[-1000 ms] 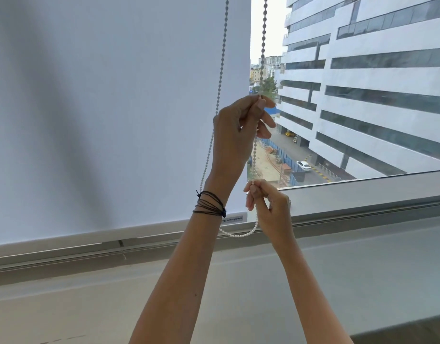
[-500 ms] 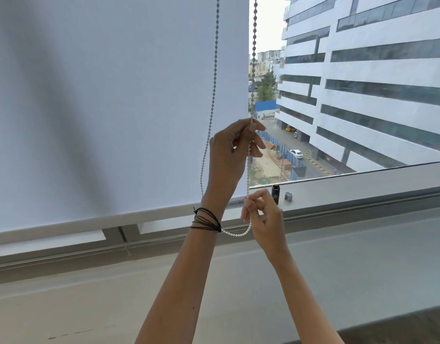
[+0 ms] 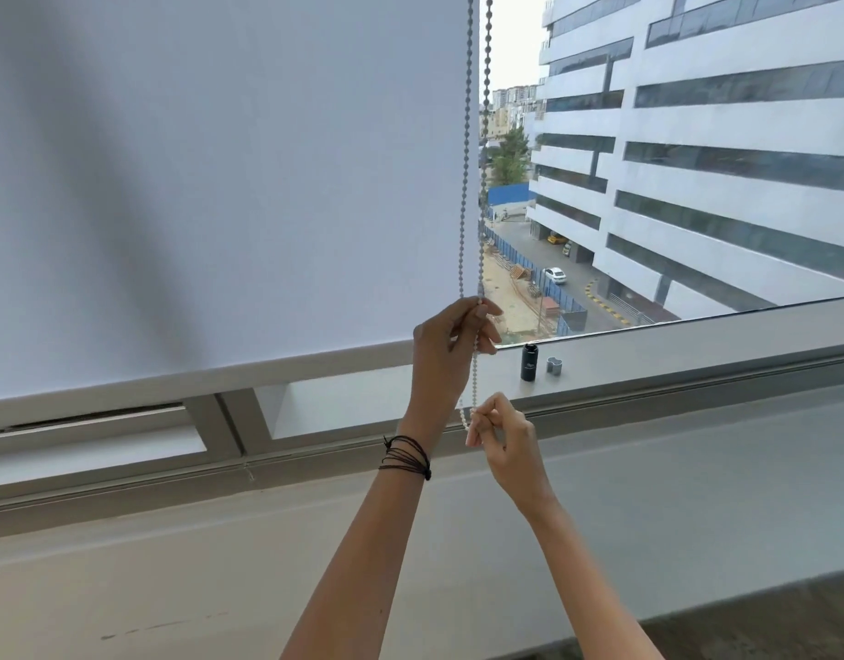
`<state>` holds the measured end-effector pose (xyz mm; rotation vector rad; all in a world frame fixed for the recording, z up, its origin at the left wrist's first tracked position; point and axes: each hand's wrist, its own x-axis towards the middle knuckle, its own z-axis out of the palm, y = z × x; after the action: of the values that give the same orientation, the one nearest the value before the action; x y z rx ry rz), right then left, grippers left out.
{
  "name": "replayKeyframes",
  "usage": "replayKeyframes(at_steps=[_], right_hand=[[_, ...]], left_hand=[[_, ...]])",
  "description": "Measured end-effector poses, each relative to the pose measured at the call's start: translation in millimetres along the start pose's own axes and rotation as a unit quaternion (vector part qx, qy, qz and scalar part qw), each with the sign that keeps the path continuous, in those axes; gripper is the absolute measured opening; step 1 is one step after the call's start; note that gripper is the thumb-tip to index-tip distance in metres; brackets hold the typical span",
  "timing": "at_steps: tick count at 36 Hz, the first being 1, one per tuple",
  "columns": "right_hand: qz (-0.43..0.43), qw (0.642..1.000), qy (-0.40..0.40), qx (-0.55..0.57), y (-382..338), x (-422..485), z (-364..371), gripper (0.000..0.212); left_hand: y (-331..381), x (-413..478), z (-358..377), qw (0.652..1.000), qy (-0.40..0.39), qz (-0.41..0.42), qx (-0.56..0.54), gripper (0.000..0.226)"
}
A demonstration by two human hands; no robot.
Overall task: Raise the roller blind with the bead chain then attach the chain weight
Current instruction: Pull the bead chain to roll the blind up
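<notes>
The bead chain (image 3: pixel 466 159) is pinched higher up by the left hand (image 3: pixel 446 345) and at its bottom loop by the right hand (image 3: pixel 503 433), so the strand is kept taut for pulling. The roller blind (image 3: pixel 220 183) is barely raised; the chain weight (image 3: pixel 529 362) is set on the window frame (image 3: pixel 696 340), within reach for later

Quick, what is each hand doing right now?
Left hand: closed, pinching the bead chain high up.
Right hand: closed, pinching the same chain at its bottom loop.
</notes>
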<state>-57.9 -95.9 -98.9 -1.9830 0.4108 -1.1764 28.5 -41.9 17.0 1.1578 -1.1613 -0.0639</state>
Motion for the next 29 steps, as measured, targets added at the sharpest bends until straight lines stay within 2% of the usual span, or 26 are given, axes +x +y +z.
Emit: replayKeyframes(at_steps=[4,7,12,17,19,24,29], right_hand=[[-0.006,0.997,-0.014,-0.071,12.0,-5.4,-1.1,0.03],[-0.009,0.994,-0.027,-0.101,14.4,-3.6,-4.3,0.022],[0.036,0.996,-0.075,-0.041,1.9,7.7,-17.2,0.012],[0.008,0.997,0.074,-0.007,-35.7,36.1,-33.5,0.021],[-0.023,0.995,0.098,0.012,-62.3,55.1,-39.6,0.024],[-0.083,0.991,0.031,0.104,-134.8,106.5,-48.4,0.031],[-0.104,0.986,-0.026,0.128,-195.5,143.4,-52.7,0.037]], left_hand=[[-14.4,-12.4,1.6,1.0,-0.01,-0.018,0.0,0.025],[-17.2,-14.9,0.4,1.0,-0.007,-0.019,0.0,0.029],[-14.5,-13.3,-1.5,1.0,-0.012,-0.019,0.009,0.031],[-13.8,-16.6,-3.4,1.0,-0.008,-0.016,0.005,0.027],[-14.2,-17.5,-3.4,1.0,-0.009,-0.025,0.002,0.025],[-12.4,-14.6,-4.7,0.999,-0.008,-0.033,0.004,0.028],[-9.0,-12.6,-5.5,0.999,-0.013,-0.037,0.004,0.027]])
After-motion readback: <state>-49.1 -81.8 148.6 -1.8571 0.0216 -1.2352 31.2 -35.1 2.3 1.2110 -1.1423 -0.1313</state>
